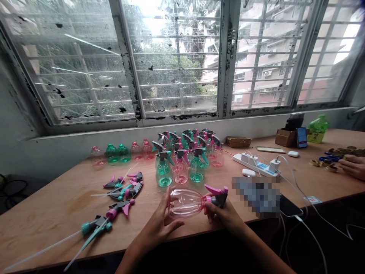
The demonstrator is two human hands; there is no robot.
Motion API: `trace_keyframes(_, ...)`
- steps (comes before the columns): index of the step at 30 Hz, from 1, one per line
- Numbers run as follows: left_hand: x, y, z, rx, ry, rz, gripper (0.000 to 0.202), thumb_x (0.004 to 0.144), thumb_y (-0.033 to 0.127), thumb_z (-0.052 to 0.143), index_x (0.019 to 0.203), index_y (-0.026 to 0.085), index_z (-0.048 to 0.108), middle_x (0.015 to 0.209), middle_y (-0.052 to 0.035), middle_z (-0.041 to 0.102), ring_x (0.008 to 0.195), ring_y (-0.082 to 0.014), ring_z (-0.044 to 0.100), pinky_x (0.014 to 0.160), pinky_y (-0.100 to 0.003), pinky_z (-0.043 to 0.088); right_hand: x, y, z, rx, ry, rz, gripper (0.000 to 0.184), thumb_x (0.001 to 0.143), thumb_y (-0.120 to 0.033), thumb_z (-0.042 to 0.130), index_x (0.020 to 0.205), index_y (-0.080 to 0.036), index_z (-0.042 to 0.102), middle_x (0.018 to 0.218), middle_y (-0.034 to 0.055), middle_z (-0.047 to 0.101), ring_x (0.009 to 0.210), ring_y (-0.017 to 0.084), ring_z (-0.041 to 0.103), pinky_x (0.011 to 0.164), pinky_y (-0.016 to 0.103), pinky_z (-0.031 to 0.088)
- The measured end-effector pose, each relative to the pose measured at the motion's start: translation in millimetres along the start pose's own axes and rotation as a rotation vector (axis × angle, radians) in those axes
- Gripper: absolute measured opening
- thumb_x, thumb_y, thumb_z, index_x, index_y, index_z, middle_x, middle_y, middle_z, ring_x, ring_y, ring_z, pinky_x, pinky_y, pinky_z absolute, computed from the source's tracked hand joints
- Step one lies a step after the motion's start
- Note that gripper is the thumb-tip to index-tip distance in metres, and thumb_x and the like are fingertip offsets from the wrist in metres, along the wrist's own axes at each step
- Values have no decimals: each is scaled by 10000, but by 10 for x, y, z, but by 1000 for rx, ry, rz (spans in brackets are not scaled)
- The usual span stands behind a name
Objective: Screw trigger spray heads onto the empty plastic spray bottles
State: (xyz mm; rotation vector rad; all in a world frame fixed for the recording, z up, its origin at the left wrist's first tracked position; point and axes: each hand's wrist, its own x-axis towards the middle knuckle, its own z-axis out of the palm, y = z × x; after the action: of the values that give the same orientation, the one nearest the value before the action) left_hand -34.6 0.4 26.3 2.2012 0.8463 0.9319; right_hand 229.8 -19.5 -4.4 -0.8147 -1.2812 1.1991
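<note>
A clear pink spray bottle point(186, 203) lies sideways in the air between my hands, over the table's front edge. Its grey-and-pink spray head point(218, 195) points right and sits on the neck. My left hand point(163, 222) cups the base end, fingers behind it and thumb below. Thumb and fingers of my right hand point(221, 213) close around the collar at the neck. Behind the bottle stand several pink and green spray bottles point(181, 171) with heads on. Loose spray heads with tubes point(121, 209) lie to the left.
Headless bottles point(122, 153) line the back left of the wooden table point(57, 205). On the right are a power strip point(255, 165) with white cables, a phone point(289, 205), a small cardboard box point(285, 137) and another person's hand point(353, 166).
</note>
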Motion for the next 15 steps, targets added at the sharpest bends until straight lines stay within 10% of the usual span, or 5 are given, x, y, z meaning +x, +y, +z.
trace_keyframes(15, -17, -59, 7, -140, -51, -62, 1029, 910, 462, 659, 1583, 279, -97, 1363, -158, 547, 1218, -298, 594, 1044, -449, 494, 4, 23, -12, -18, -23, -9, 338, 874, -502, 720, 854, -169, 659, 695, 9, 685, 478, 133, 623, 438, 219, 393)
